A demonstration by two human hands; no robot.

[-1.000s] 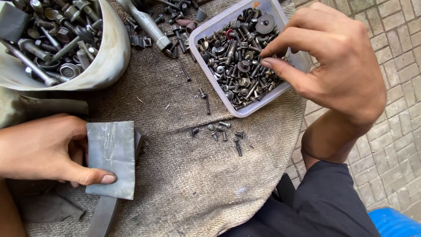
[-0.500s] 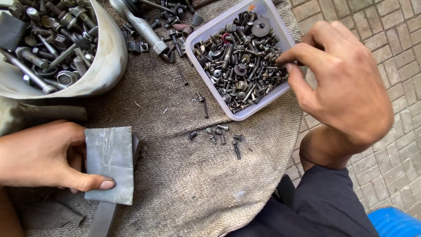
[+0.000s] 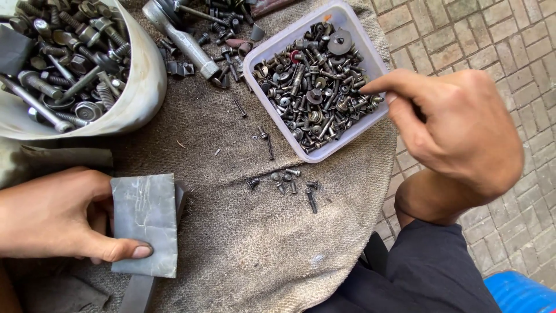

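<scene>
My right hand (image 3: 457, 133) pinches over the translucent plastic screw tub (image 3: 370, 119) (contents unclear), left hand (image 3: 55, 214) clamping the grey metal block (image 3: 145, 223); nudging the rim could spill it.

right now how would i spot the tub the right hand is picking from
On the burlap cloth, look right of the big dented bowl. The tub is pale, rectangular plastic under the right hand, holding only small screws and washers, unlike the bowl's large bolts.

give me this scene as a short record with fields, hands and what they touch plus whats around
left hand: thumb pressing flat grey metal block
right hand: fingertips pinched over white rectangular plastic tub of screws and washers
between hands: loose small dark screws
surface: brown burlap cloth
top left: pale curved bowl of large bolts
</scene>
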